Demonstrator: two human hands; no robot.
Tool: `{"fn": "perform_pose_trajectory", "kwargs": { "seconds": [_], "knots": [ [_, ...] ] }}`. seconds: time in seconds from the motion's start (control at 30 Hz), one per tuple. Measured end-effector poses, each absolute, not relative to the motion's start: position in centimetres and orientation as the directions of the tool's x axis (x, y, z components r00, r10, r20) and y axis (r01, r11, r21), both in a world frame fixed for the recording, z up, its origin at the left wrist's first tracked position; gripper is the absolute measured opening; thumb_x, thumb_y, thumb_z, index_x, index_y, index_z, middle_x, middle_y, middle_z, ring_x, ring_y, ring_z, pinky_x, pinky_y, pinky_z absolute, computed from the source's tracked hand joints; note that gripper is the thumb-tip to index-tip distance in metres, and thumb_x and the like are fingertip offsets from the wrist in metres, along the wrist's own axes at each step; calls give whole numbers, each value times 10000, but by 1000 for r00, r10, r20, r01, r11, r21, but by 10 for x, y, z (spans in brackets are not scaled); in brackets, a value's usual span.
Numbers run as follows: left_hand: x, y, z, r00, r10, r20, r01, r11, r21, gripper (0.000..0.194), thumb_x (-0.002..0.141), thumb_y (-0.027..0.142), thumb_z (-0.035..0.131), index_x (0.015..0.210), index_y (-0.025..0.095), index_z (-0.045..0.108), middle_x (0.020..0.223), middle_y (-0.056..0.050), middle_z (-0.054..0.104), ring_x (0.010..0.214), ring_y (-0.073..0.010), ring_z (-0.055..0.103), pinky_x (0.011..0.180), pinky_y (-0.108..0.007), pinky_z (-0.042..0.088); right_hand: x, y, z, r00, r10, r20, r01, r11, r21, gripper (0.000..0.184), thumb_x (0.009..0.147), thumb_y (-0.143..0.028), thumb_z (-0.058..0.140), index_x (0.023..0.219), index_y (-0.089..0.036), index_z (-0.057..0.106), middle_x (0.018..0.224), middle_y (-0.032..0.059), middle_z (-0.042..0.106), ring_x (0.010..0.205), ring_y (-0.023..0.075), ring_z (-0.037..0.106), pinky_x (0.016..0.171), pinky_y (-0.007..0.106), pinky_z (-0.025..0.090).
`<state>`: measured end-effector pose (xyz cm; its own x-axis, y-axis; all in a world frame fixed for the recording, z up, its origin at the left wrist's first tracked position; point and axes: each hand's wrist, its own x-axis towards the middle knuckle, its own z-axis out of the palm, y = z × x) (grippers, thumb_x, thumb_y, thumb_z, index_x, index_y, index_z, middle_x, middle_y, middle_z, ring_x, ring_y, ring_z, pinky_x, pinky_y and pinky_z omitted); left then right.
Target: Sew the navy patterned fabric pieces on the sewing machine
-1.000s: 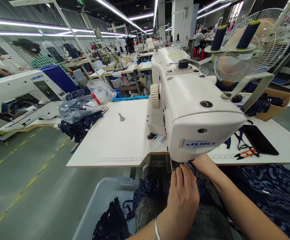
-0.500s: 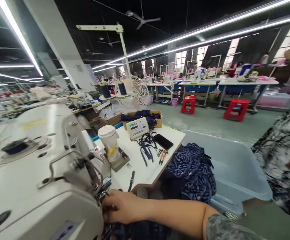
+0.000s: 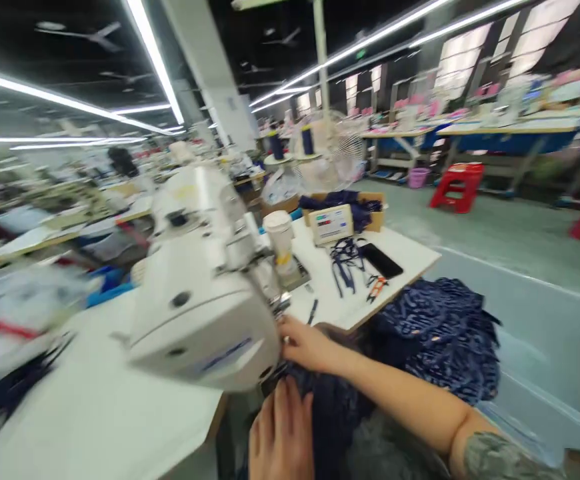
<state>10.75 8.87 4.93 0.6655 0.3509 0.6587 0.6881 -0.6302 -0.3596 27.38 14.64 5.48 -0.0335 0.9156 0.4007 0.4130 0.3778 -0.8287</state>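
A white sewing machine [image 3: 205, 293] stands on a white table [image 3: 120, 413], blurred by camera motion. Dark blue patterned fabric [image 3: 435, 340] hangs off the table's front and runs under the machine head. My left hand [image 3: 283, 433] lies flat on the fabric at the bottom, fingers stretched forward. My right hand [image 3: 305, 343] reaches in beside the needle end of the machine and rests on the fabric; its fingertips are hidden behind the machine head.
To the right of the machine sit a lidded cup [image 3: 280, 243], a control panel [image 3: 331, 223], a black phone [image 3: 381, 260], orange thread snips [image 3: 376, 288] and dark straps [image 3: 346, 263]. A fan [image 3: 330, 157], thread cones [image 3: 307, 139] and red stools [image 3: 457, 185] lie beyond.
The view has swung back left, so the machine sits nearer the middle. My left hand has come back into sight on the fabric. The right hand stays at the needle end.
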Motion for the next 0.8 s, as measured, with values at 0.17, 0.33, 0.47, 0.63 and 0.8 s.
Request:
{"fn": "perform_pose_trajectory", "kwargs": {
  "seconds": [0.17,0.33,0.47,0.63,0.8],
  "knots": [
    [115,70,60,595,532,602,772,-586,-246,275,900,215,633,1143,86,649,1103,-123,675,962,-250,627,818,-376,507,269,142,56,-50,951,305,301,305,-904,216,831,-155,469,942,-158,653,1068,96,602,1018,224,554,923,392,466],
    [119,65,64,570,622,537,802,-562,-200,327,906,275,637,1166,77,641,1121,-135,653,1001,-233,618,843,-350,518,268,139,56,12,963,268,418,238,-877,238,813,-265,479,881,-188,694,973,82,644,916,239,585,847,400,502],
    [120,64,66,551,652,520,819,-541,-189,327,932,298,598,1176,84,638,1140,-113,651,1023,-227,613,877,-347,523,268,140,51,12,948,319,440,281,-853,257,824,-268,481,916,-194,709,1036,99,662,1001,257,595,869,405,507],
    [121,64,68,570,667,480,811,-548,-202,356,960,305,549,1232,83,609,1188,-103,639,1077,-237,602,900,-357,536,269,142,43,27,945,325,444,280,-851,263,836,-245,485,967,-190,706,1061,109,672,967,260,623,824,402,531],
    [120,65,66,585,672,454,803,-559,-207,366,964,309,545,1250,87,597,1204,-102,635,1107,-234,601,913,-367,547,270,142,38,61,951,304,464,243,-852,250,840,-272,498,950,-184,705,1039,115,684,948,262,633,784,392,544]
  ]
}}
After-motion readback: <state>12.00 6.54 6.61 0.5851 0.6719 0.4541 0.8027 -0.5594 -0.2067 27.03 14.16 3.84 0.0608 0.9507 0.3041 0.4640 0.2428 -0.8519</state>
